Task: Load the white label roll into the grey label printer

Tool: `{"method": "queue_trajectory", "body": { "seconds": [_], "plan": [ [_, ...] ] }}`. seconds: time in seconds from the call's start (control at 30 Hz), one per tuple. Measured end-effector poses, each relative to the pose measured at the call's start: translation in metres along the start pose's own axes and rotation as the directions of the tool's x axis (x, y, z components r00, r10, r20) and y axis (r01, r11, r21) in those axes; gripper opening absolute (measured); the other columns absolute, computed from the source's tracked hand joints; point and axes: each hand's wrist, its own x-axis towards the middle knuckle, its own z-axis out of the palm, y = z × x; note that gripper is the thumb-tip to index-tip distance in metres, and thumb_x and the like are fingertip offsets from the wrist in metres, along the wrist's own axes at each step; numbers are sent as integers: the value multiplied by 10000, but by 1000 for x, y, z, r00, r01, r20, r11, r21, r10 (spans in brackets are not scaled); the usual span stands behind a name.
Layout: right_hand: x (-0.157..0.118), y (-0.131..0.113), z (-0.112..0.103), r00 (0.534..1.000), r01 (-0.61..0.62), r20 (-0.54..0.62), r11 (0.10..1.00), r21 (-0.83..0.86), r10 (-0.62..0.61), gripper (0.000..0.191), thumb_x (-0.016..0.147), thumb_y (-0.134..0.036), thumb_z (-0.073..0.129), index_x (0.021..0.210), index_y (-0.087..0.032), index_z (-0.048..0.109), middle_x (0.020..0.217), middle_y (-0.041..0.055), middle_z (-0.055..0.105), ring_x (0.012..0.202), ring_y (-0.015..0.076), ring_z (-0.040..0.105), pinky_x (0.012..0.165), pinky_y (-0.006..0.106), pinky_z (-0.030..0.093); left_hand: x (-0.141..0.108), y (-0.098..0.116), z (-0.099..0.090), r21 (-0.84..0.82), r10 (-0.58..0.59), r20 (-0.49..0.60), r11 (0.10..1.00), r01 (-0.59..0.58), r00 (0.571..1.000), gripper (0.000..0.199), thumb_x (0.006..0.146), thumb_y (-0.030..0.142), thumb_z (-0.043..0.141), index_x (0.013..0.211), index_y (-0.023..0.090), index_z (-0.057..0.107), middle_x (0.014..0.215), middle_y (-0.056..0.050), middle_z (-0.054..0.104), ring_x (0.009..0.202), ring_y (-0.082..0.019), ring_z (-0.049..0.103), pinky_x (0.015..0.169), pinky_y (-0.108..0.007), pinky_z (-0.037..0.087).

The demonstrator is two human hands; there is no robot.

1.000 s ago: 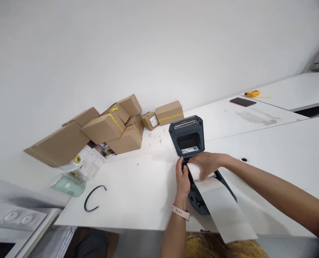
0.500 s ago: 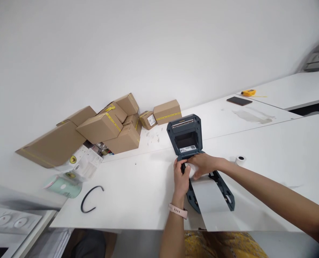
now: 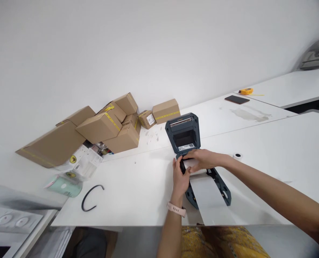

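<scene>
A dark grey label printer (image 3: 172, 133) stands on the white table with its lid tipped back. Inside it sits a roll of white label paper (image 3: 191, 163), and a wide strip of label paper (image 3: 209, 199) runs from the printer toward me, down to the table's front edge. My left hand (image 3: 180, 179), with a pink band on the wrist, is closed at the roll's left end, its thumb on the paper. From the right, my right hand (image 3: 203, 158) reaches over the roll with fingers bent onto it. Both hands partly hide the roll and its holders.
Behind the right forearm lies a small white roll (image 3: 237, 156). Cardboard boxes (image 3: 121, 134) are piled at the left by the wall. A phone (image 3: 237, 99) and a yellow tape measure (image 3: 246, 91) lie at the back right. A black curved band (image 3: 86, 199) rests front left.
My right hand has shifted slightly back over the roll, its fingers more drawn in, and more white paper shows beneath it. My left hand stays at the roll's left end.
</scene>
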Motion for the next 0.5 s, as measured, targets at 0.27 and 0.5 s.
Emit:
{"method": "queue_trajectory", "body": {
  "seconds": [0.27,0.5],
  "plan": [
    [9,-3,-85,425,7,-893,985,170,151,419,984,-569,462,1185,-271,677,1240,98,686,1183,282,598,1039,470,454,-114,20,23,-58,225,-387,962,-267,894,197,1003,318,491,941,224,653,1041,-89,672,1045,-217,627,946,-350,489],
    [36,-1,-96,763,16,-527,805,593,373,656,999,-690,252,1239,-239,663,1282,71,692,1179,279,613,1074,449,444,-168,3,29,-246,48,-470,952,-183,881,422,1018,410,423,674,205,555,685,-10,518,666,-161,525,628,-268,425]
  ]
}}
